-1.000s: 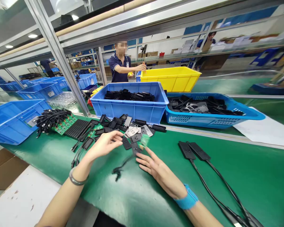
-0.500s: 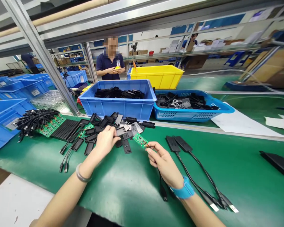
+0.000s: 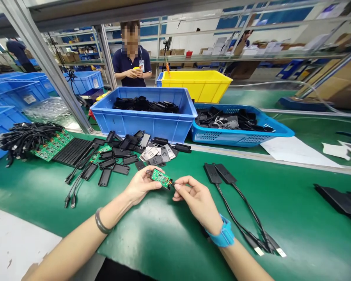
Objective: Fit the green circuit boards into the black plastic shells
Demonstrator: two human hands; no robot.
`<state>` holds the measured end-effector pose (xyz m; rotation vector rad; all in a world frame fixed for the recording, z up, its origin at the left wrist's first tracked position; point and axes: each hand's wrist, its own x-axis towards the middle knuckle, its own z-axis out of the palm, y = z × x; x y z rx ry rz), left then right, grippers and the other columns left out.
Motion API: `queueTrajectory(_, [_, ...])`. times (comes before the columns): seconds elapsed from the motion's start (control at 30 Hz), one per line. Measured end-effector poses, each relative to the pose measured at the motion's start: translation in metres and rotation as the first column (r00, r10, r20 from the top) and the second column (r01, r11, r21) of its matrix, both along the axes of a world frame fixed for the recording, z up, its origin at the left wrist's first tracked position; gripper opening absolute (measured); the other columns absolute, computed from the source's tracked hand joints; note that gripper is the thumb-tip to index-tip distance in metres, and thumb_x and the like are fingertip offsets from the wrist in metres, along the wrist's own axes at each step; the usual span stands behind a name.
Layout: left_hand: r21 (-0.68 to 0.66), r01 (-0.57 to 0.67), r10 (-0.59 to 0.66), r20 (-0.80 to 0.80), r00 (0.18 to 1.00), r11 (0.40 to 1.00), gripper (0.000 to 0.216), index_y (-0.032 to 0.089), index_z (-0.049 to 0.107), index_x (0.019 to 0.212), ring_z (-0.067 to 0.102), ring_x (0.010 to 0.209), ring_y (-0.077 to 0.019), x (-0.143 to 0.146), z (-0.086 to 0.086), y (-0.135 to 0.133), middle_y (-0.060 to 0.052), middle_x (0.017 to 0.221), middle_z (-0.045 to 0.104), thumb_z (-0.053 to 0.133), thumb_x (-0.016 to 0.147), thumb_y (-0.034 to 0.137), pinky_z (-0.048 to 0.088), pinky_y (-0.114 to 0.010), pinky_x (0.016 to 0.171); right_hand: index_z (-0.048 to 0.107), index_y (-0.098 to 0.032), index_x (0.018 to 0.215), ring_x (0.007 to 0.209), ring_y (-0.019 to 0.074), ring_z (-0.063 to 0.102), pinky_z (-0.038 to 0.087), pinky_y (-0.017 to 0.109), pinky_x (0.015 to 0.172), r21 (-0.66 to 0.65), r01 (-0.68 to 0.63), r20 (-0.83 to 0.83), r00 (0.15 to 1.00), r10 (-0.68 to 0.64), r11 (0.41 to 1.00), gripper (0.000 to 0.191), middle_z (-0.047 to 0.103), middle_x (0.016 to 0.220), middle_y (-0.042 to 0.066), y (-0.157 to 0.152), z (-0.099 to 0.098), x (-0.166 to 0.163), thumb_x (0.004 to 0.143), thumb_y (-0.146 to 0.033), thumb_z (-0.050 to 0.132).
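Note:
My left hand [image 3: 143, 185] is closed around a dark plastic casing [image 3: 148, 172], mostly hidden by the fingers and by the green circuit board [image 3: 161, 177] lying over it. At the board's right end, where small coloured wires join it, my right hand [image 3: 194, 199] pinches the black cable [image 3: 173, 184]. The rest of that cable is largely hidden behind the right hand. Beyond my hands lie loose black casing halves [image 3: 121, 168] and grey metal plates [image 3: 165, 153]. To the right of my right hand rest two black cased cables [image 3: 226, 174] with USB plugs.
A blue bin [image 3: 140, 124] and a blue basket [image 3: 242, 136] of black parts stand behind, with a yellow bin [image 3: 199, 84] farther back. Boards with cables [image 3: 51, 148] are stacked left. More black cased parts [image 3: 339, 203] lie far right. A person [image 3: 131, 58] stands opposite.
My left hand has come from the parts pile towards me with a dark casing. The board has moved slightly left and down in my right hand and now meets the casing.

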<state>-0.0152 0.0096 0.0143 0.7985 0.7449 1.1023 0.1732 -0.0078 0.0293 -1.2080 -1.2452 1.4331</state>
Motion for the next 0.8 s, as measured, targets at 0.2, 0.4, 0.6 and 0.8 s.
queueTrajectory(0.2, [-0.055,0.086,-0.081,0.092,0.993,0.995,0.052,0.020,0.057,0.119,0.066,0.099,-0.0205,0.003,-0.003,-0.004,-0.010,0.118,0.065,0.079,0.071,0.018,0.049,-0.038,0.091,0.058,-0.019,0.082,0.056,0.0152,0.065,0.058,0.031,0.061,-0.084,-0.001,-0.039,0.999,-0.002,0.996,0.043,0.064,0.064,0.000,-0.001,-0.003,-0.003,0.065,-0.054,0.078])
queueTrajectory(0.4, [-0.069,-0.015,0.015,0.007,1.000,0.998,0.040,0.015,0.058,0.110,0.068,0.091,-0.0198,0.010,-0.005,-0.006,-0.011,0.105,0.071,0.074,0.077,0.030,0.052,-0.034,0.082,0.055,-0.018,0.080,0.053,0.0138,0.065,0.057,0.028,0.057,-0.143,-0.018,-0.074,0.997,0.008,0.990,0.045,0.063,0.062,-0.001,-0.001,-0.008,-0.008,0.063,-0.052,0.080])
queueTrajectory(0.6, [0.062,-0.143,0.153,-0.187,0.970,0.988,0.037,0.014,0.057,0.101,0.070,0.081,-0.0200,0.015,-0.006,-0.009,-0.010,0.092,0.073,0.070,0.078,0.040,0.054,-0.032,0.074,0.052,-0.019,0.080,0.047,0.0128,0.061,0.050,0.023,0.043,-0.165,-0.097,-0.038,0.995,0.091,0.982,0.045,0.058,0.063,-0.004,-0.004,-0.019,-0.014,0.064,-0.055,0.076])
queueTrajectory(0.8, [0.197,-0.145,0.198,-0.283,0.939,0.969,0.034,0.015,0.053,0.100,0.070,0.081,-0.0196,0.014,-0.006,-0.011,-0.009,0.089,0.073,0.066,0.082,0.041,0.054,-0.034,0.079,0.057,-0.018,0.067,0.042,0.0094,0.048,0.037,0.021,0.042,-0.007,-0.186,0.277,0.944,0.181,0.982,0.033,0.055,0.051,-0.003,-0.006,-0.026,-0.013,0.077,-0.048,0.064])
